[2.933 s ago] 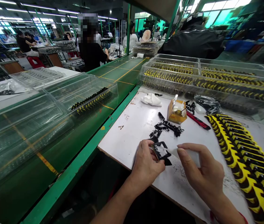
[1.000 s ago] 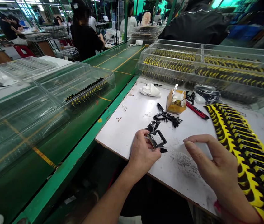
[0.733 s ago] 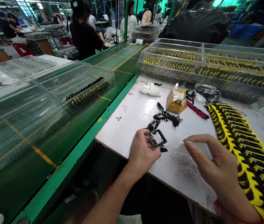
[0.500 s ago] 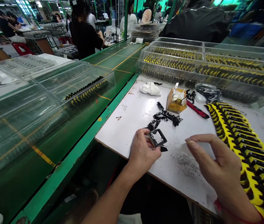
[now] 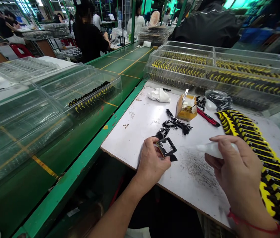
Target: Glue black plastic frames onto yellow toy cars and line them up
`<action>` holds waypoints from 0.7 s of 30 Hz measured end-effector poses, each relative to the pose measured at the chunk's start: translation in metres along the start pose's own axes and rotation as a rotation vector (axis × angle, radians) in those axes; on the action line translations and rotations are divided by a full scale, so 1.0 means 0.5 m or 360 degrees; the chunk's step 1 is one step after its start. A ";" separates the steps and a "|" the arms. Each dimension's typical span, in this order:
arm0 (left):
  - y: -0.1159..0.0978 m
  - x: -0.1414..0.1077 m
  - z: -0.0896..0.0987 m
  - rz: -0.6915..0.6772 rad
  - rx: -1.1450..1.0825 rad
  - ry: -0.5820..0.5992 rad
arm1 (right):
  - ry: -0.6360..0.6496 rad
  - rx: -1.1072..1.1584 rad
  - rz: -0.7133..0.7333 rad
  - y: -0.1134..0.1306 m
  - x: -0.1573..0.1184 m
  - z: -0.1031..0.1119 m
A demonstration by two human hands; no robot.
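My left hand grips a small black frame-like part with a rectangular opening, tilted above the front of the white worktop. Its fingers are closed round the part's left and lower edges. In my right hand is a white squeeze bottle, its narrow tip pointing left toward the black part, with a gap between them. Behind the left hand lies a loose heap of small black pieces. A row of yellow-and-black parts runs along the right side, partly hidden by my right hand.
A wooden holder, a red-handled cutter and crumpled white tissue lie toward the back. Clear plastic trays of parts stand behind them. Leftward runs a green conveyor bearing another clear tray. A person sits beyond.
The white bottle now shows plainly in my right hand, levelled with its tip to the left; before, the fingers were pinched and raised. The left hand and black part have barely moved.
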State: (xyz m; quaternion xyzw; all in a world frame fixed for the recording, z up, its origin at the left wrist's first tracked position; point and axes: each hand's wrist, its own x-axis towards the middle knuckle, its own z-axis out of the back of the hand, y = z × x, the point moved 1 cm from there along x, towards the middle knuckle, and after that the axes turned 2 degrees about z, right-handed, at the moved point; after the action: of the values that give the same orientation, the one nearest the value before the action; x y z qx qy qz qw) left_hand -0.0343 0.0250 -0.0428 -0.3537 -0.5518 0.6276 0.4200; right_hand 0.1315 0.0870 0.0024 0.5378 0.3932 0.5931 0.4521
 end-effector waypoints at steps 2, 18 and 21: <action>-0.001 -0.001 0.000 0.0001 -0.0003 -0.0017 | -0.0023 0.0341 -0.0192 -0.004 0.015 -0.003; 0.006 0.009 -0.016 0.0162 -0.0028 -0.0042 | 0.0091 -0.0121 -0.0073 -0.001 0.192 -0.039; 0.010 0.011 -0.018 0.0159 -0.0025 0.0005 | -0.0064 -0.0363 0.0104 -0.023 0.256 -0.051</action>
State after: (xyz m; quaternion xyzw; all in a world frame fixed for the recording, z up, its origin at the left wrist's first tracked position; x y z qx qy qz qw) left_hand -0.0289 0.0333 -0.0489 -0.3850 -0.5378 0.6429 0.3863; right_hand 0.1057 0.2138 0.0245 0.5070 0.2963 0.6375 0.4987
